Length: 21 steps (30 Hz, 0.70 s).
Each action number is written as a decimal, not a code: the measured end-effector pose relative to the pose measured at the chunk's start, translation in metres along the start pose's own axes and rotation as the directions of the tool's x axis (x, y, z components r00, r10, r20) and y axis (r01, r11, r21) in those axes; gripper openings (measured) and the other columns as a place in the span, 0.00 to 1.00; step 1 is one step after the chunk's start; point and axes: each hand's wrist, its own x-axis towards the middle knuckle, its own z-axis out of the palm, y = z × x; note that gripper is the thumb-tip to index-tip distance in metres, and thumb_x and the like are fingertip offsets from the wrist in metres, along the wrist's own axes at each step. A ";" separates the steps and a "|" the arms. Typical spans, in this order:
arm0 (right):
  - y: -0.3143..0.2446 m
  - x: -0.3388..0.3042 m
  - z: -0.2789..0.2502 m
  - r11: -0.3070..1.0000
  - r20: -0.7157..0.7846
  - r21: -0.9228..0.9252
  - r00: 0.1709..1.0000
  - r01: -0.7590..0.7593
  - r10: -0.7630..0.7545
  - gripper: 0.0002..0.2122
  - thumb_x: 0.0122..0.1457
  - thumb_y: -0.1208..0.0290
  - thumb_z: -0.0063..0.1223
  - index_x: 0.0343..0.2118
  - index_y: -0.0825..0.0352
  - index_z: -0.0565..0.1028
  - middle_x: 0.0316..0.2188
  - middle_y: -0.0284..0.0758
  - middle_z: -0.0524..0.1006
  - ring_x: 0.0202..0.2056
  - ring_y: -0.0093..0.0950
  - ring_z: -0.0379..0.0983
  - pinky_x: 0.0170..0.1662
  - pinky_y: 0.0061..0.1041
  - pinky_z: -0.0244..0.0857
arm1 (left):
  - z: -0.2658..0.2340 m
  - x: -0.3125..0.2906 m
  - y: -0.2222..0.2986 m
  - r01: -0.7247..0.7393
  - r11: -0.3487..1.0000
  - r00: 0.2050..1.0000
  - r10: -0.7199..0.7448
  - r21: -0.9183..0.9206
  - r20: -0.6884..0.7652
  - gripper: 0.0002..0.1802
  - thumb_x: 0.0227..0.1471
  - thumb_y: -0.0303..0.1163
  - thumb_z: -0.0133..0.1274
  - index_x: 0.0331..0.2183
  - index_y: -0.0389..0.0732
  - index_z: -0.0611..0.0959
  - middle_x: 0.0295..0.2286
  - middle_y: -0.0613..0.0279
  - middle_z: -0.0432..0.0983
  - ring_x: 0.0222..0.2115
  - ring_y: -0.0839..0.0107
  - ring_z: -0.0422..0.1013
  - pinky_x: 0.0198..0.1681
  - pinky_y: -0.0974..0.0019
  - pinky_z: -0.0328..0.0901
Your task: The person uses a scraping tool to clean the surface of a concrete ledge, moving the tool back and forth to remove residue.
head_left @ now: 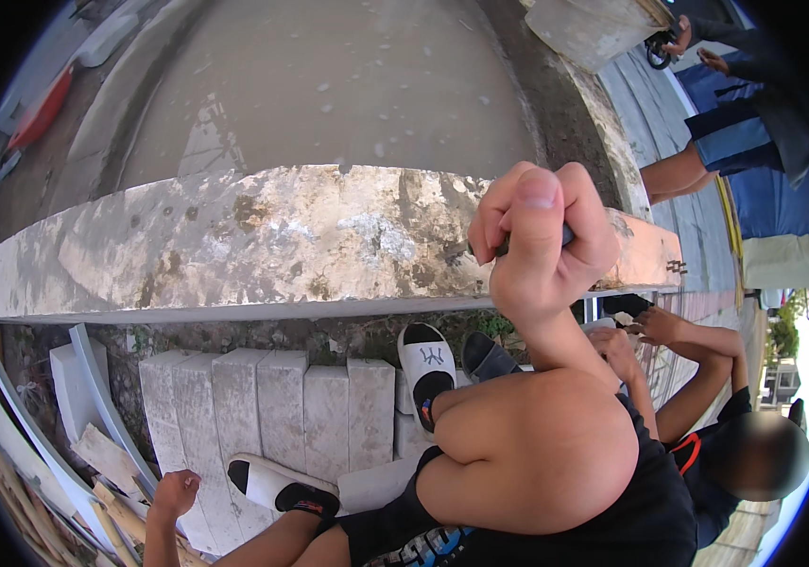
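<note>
My right hand (551, 246) is raised in front of my bent knee (546, 454), closed in a fist with the thumb on top. Bits of a small dark object show between its fingers; most of it is hidden. Behind the fist runs the stained top of a low concrete wall (329, 231). My left hand (174, 493) is small at the lower left, its fingers curled in, above pale blocks (263, 406) laid side by side. Whether it holds anything is too small to make out. My feet wear black-and-white slides (428, 364), one beside the blocks and one over them.
Murky grey water (338, 85) lies beyond the wall, with a pale bucket (598, 28) at its far right corner. Long boards and strips (107, 397) lean at the left. One person (754, 123) stands at the upper right; another (707, 463) sits close on my right.
</note>
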 end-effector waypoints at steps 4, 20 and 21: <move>0.012 0.003 0.005 0.996 -0.134 -0.014 0.988 -0.086 0.083 0.17 0.65 0.73 0.55 0.19 0.66 0.63 0.12 0.28 0.66 0.14 0.15 0.56 0.17 0.18 0.50 | 0.001 -0.003 -0.006 -0.015 0.997 0.999 0.012 0.080 0.046 0.10 0.53 0.35 0.55 0.35 0.44 0.88 0.31 0.48 0.83 0.34 0.52 0.80 0.41 0.56 0.74; 0.025 0.022 -0.029 0.902 -0.359 0.355 0.855 -0.245 0.374 0.19 0.71 0.64 0.42 0.22 0.67 0.62 0.14 0.34 0.64 0.11 0.20 0.59 0.12 0.22 0.54 | 0.002 0.001 0.000 -0.005 1.000 1.000 0.005 -0.001 0.011 0.10 0.52 0.35 0.56 0.34 0.44 0.88 0.30 0.49 0.83 0.34 0.53 0.80 0.41 0.55 0.74; 0.021 0.018 -0.029 0.899 -0.309 0.359 0.877 -0.249 0.367 0.18 0.71 0.65 0.43 0.22 0.67 0.62 0.14 0.34 0.65 0.11 0.20 0.59 0.12 0.21 0.54 | 0.001 0.001 0.007 -0.007 1.000 1.000 0.007 -0.010 0.003 0.10 0.52 0.35 0.55 0.34 0.44 0.88 0.30 0.49 0.83 0.34 0.53 0.80 0.41 0.56 0.74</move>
